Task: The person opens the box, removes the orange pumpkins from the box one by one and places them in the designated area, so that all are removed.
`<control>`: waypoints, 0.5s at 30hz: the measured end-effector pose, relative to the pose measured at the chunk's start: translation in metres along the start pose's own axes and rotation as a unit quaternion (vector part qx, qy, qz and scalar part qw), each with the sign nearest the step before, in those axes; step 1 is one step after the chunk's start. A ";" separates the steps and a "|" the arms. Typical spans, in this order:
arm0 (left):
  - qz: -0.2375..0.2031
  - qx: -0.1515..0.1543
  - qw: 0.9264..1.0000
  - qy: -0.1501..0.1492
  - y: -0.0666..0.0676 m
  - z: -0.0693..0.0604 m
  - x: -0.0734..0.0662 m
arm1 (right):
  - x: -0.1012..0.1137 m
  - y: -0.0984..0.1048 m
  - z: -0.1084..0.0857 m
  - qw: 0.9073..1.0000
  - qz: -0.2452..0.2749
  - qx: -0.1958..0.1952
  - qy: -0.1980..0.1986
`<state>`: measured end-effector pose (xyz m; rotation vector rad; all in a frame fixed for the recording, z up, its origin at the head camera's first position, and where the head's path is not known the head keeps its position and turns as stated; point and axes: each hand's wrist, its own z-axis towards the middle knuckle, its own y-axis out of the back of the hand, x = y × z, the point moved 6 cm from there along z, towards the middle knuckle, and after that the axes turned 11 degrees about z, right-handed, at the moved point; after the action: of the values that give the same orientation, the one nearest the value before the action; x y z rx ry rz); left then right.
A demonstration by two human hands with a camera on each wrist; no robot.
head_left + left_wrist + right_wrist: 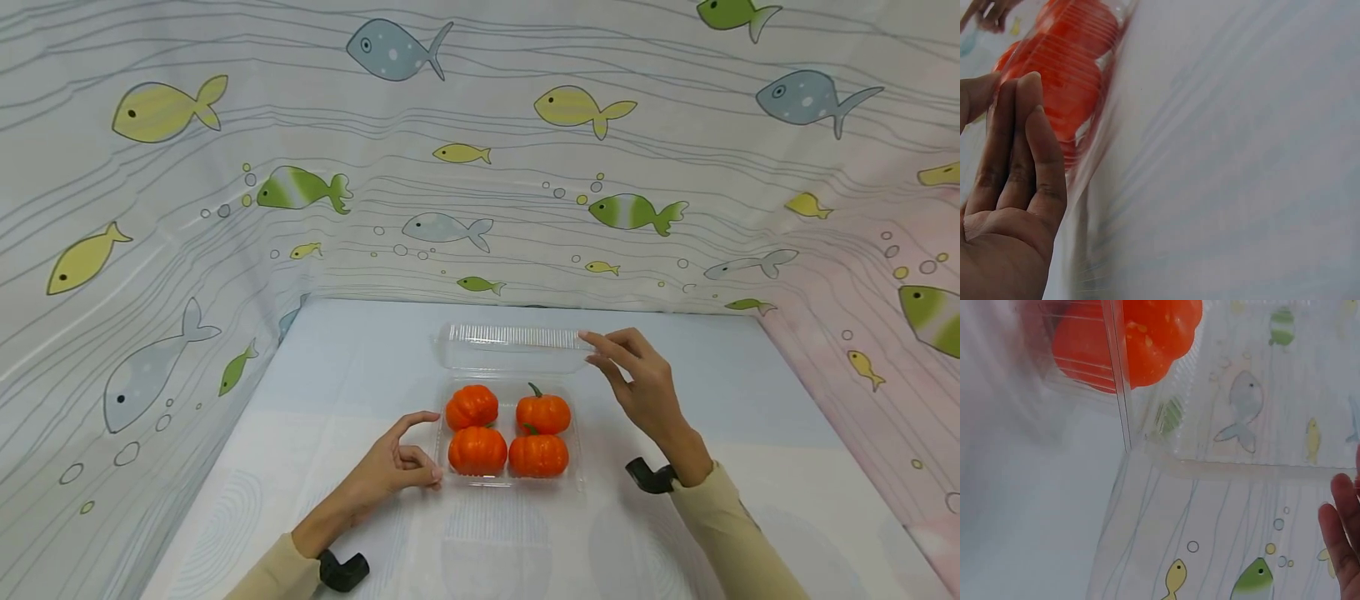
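My left hand (392, 461) is at the left side of a clear, square-cornered plastic container (510, 482) on the pale bluish-white bench (315, 375). Its fingers are loose and reach out to the container's left wall, two fingertips resting there well apart with a gap between them; they do not wrap round anything. From my left wrist I see the fingers against the transparent side, orange showing through behind them.

In the container sit four glossy orange, ribbed, pumpkin-shaped pieces, two by two: a far-left pumpkin (472, 407), a far-right pumpkin (543, 414) with its green stem standing up, a near-left pumpkin (477, 451) and a near-right pumpkin (538, 456). In each column the near one sits close against the far one.

Beyond them is the clear plastic lid (517, 358), ribbed along one side and tilted up from the container's far side. My right hand (645, 387) is at the lid's right end, index finger and thumb stretched toward its edge; I cannot tell whether they pinch it or only touch it.

Both my arms wear beige sleeves (738, 542), and a black wrist piece (345, 571) sits at each wrist. Around the bench hangs a whitish cloth (517, 50) printed with wavy lines, bubbles, and yellow, green and grey-blue fish.
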<state>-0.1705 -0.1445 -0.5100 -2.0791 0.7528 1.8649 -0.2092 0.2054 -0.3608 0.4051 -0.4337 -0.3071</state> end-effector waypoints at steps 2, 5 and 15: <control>0.000 0.000 1.000 -0.001 0.000 0.000 -0.001 | -0.004 0.000 0.002 1.000 -0.001 -0.005 -0.002; 0.001 0.000 1.000 -0.001 0.000 0.001 -0.001 | -0.011 -0.002 0.004 1.000 -0.006 -0.013 -0.009; 0.003 -0.007 1.000 0.011 0.001 0.000 0.002 | -0.034 -0.008 0.002 0.999 -0.006 -0.033 -0.039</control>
<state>-0.1712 -0.1453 -0.5115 -2.1113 0.7537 1.8580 -0.2407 0.2102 -0.3743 0.3327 -0.4970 -0.3483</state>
